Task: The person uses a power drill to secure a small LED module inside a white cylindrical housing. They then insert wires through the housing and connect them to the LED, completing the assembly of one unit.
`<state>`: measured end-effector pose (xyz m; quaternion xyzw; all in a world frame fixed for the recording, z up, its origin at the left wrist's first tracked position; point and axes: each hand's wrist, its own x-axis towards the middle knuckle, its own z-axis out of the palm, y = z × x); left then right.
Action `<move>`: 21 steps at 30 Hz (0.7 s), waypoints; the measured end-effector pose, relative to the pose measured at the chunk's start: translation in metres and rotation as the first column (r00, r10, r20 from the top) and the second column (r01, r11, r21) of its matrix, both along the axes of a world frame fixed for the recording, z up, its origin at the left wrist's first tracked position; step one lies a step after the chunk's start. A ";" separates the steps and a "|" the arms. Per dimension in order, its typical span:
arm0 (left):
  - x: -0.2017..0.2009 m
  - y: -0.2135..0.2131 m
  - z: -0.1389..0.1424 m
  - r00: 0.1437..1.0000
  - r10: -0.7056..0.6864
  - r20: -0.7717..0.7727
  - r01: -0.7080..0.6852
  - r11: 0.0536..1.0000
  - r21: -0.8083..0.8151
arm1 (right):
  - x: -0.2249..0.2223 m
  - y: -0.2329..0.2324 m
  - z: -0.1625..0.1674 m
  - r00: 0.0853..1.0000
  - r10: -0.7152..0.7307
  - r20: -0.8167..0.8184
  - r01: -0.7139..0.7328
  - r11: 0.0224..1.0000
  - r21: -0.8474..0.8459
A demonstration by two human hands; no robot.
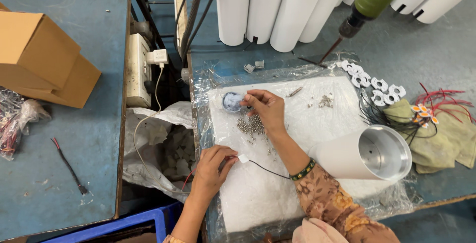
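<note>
My left hand (213, 166) is closed in a pinch on a small white square chip (243, 159) with thin red and black wires (267, 169) trailing from it, held just above the white foam sheet (258, 193) that covers the near part of the surface (436, 54). My right hand (267, 109) reaches further out across the sheet, fingertips (248, 102) pinched together at the edge of a small round bluish-white piece (231, 101); whether they grip it or something tiny beside it, I cannot tell. Just under that hand lies a little heap of small silver screws (252, 124). On my right wrist sits a green beaded bracelet (303, 170).

To the right of my forearm a white cylindrical housing (367, 153) lies on its side, its bare metal inside facing me. Beyond it a yellow-green cloth (446, 139) carries more chips with red and black wires (431, 105), and white notched rings (372, 82) lie in a row near them. A second scatter of screws (325, 101) rests further up the sheet.

At the far edge stand upright white tubes (277, 10), with a green-handled screwdriver (367, 5) hanging point down beside them. Far left, cardboard boxes (44, 59) sit on the neighbouring blue surface (74, 149).
</note>
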<state>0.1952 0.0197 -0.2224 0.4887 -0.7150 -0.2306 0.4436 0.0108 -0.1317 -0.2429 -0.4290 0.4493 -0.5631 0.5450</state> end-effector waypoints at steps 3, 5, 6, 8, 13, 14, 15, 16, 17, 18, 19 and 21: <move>0.000 0.000 -0.002 1.000 0.004 0.017 -0.003 0.999 -0.041 | -0.003 -0.001 -0.001 1.000 -0.006 0.003 0.006 1.000 -0.009; 0.000 -0.001 -0.003 1.000 0.007 0.005 -0.007 0.999 -0.035 | -0.006 -0.002 -0.001 1.000 -0.015 -0.008 0.015 1.000 -0.005; 0.001 -0.001 -0.004 1.000 0.012 0.002 -0.012 0.999 -0.050 | -0.007 -0.003 -0.001 1.000 -0.026 -0.014 0.026 1.000 -0.001; 0.000 -0.001 -0.004 1.000 0.013 -0.003 -0.013 0.997 -0.078 | -0.009 -0.003 0.000 1.000 -0.027 0.002 0.027 0.999 0.020; 0.001 0.000 -0.005 1.000 -0.002 -0.011 0.002 0.998 -0.056 | -0.013 0.002 0.001 0.994 -0.015 0.107 -0.001 0.988 0.152; 0.001 0.000 -0.005 1.000 -0.001 -0.013 0.001 0.999 -0.053 | -0.013 0.004 0.003 0.990 -0.009 0.141 -0.015 0.985 0.170; 0.002 0.001 -0.005 1.000 -0.007 -0.019 0.006 0.999 -0.048 | -0.014 0.007 0.003 0.984 -0.002 0.176 -0.031 0.982 0.189; 0.002 0.000 -0.005 1.000 -0.011 -0.027 0.010 0.999 -0.042 | -0.016 0.010 0.003 0.978 0.005 0.210 -0.049 0.977 0.208; 0.003 0.000 -0.006 0.999 -0.013 -0.036 0.012 0.999 -0.033 | -0.018 0.014 0.002 0.972 0.022 0.233 -0.070 0.977 0.199; 0.003 0.000 -0.006 0.999 -0.016 -0.043 0.014 0.999 -0.040 | -0.021 0.020 0.003 0.966 0.041 0.256 -0.092 0.977 0.190; 0.003 0.001 -0.006 0.999 -0.019 -0.051 0.016 0.999 -0.045 | -0.024 0.027 0.005 0.959 0.059 0.278 -0.113 0.977 0.183; 0.002 0.003 -0.005 0.998 -0.021 -0.058 0.017 0.998 -0.063 | -0.033 0.048 0.011 0.953 0.111 0.283 -0.157 0.976 0.148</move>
